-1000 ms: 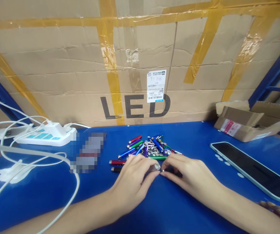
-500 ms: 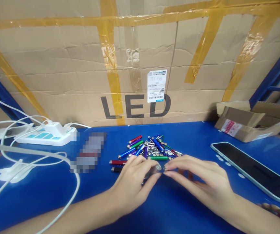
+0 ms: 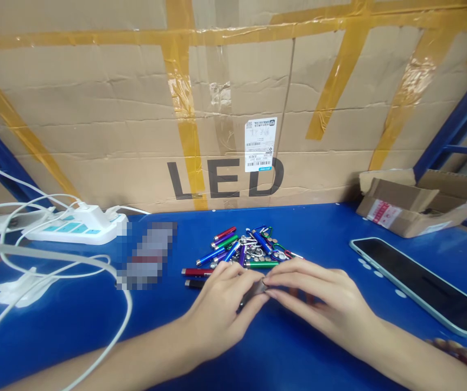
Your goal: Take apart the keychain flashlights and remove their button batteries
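Note:
My left hand (image 3: 222,304) is closed around a small grey metal tube (image 3: 252,293), its end pointing right between thumb and fingers. From the other side, my right hand (image 3: 326,301) pinches a tiny part against that end; the fingertips mostly cover the part, so its kind is unclear. Both hands' fingertips meet at the tube's end, above the blue table. Just behind them lies a pile of small colored metal tubes, among them a green tube (image 3: 263,265), with carabiner clips (image 3: 253,252) and small round silver discs. A dark red tube (image 3: 196,272) and a black tube (image 3: 194,284) lie by my left hand.
On the left stand a white power strip (image 3: 90,234) and looping white cables (image 3: 124,320). A phone (image 3: 416,282) lies right, near an open cardboard box (image 3: 404,217). A large taped carton (image 3: 136,119) backs the blue table (image 3: 298,358). One blurred item (image 3: 147,255) lies left.
My right hand has moved left, bringing the tiny part from just off the tube's end to against it. My left hand has stayed nearly in place.

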Demonstrator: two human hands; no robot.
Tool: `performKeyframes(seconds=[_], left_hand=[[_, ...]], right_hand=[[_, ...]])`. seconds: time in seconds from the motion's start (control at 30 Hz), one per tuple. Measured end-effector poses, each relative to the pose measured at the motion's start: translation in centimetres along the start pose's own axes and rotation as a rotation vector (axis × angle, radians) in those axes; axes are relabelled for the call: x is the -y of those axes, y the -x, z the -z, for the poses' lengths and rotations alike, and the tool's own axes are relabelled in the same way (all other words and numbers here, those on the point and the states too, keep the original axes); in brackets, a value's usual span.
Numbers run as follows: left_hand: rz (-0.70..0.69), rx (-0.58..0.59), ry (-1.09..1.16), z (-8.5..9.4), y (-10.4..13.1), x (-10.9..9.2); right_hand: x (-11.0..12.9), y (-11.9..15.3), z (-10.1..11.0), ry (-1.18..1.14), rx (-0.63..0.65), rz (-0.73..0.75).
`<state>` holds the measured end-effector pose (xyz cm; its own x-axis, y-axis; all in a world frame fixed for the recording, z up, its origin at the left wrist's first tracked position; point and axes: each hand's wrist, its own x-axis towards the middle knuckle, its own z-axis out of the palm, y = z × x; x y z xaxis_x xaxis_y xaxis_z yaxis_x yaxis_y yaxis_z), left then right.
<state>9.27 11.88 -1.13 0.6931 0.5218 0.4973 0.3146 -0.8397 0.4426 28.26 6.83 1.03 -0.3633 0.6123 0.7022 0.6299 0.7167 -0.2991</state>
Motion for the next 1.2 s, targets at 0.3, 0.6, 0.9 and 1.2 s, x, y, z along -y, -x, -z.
performKeyframes(seconds=[0.3,0.6,0.9,1.2], left_hand=[[0.014,0.005,-0.007,0.0,0.0,0.1],[0.012,0.018,-0.021,0.0,-0.1,0.0],[0.084,0.000,-0.025,0.1,0.0,-0.2],[0.115,0.031,-0.006,0.2,0.0,-0.3]], right_hand=[[-0.2,0.0,0.0,0.030,-0.003,0.008],[-0.1,0.2,-0.1,0.002,0.016,-0.060],[-1.4,0.0,0.5,0.543,0.123,-0.256],[-2.8,0.9,0.0,0.712,0.318,-0.344]])
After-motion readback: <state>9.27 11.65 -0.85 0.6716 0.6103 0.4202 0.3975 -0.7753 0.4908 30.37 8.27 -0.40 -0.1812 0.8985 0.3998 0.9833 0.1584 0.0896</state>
